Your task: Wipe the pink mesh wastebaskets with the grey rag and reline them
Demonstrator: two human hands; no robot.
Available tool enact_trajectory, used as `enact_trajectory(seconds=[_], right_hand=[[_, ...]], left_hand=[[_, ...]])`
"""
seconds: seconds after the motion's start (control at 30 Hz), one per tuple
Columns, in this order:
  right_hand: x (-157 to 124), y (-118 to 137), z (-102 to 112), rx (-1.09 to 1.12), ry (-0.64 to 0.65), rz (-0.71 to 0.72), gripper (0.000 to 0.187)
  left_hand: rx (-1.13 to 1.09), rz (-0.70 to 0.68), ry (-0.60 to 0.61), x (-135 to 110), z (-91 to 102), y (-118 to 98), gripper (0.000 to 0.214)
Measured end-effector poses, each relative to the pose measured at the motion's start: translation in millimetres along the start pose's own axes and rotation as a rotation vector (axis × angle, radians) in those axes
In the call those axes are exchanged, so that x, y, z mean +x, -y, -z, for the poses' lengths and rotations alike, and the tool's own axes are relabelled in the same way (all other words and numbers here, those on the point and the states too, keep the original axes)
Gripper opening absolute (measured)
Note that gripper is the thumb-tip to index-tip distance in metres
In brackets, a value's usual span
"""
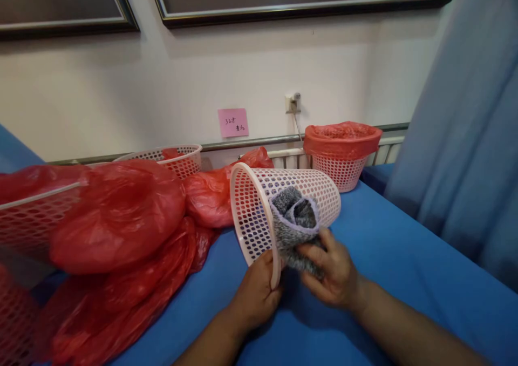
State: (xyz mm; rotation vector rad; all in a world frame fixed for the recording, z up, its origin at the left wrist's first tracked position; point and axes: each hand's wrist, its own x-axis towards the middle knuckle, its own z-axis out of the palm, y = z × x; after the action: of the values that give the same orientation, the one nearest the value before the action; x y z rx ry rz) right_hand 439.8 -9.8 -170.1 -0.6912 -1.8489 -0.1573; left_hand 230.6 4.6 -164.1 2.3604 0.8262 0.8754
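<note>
A pink mesh basket [259,204] lies tipped on its side on the blue surface [396,252], its mouth turned to the left. My left hand [257,290] grips the basket's lower rim, fingers closed on it. My right hand [329,271] holds a grey knitted cloth with a pale purple edge [293,220], bunched against the basket's outer wall. The two hands sit close together in front of the basket.
Red plastic bags [121,220] lie piled at the left over another pink basket [24,220]. A further basket [178,158] stands behind them. A basket lined with a red bag [342,144] stands by the wall. A blue curtain [465,139] hangs at right.
</note>
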Motion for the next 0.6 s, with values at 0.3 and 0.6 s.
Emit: enact_trajectory(seconds=[0.3,0.6], right_hand=[[-10.5,-125.7,16.7,-0.139,-0.280,-0.936,0.050],[3.4,-2.0,5.8,-0.002,0.000,-0.081,0.057]], left_hand=[[0.115,0.001,0.064,-0.8,-3.2,10.2,0.061],[0.122,0.007,0.076,-0.3,-3.9,7.4,0.057]])
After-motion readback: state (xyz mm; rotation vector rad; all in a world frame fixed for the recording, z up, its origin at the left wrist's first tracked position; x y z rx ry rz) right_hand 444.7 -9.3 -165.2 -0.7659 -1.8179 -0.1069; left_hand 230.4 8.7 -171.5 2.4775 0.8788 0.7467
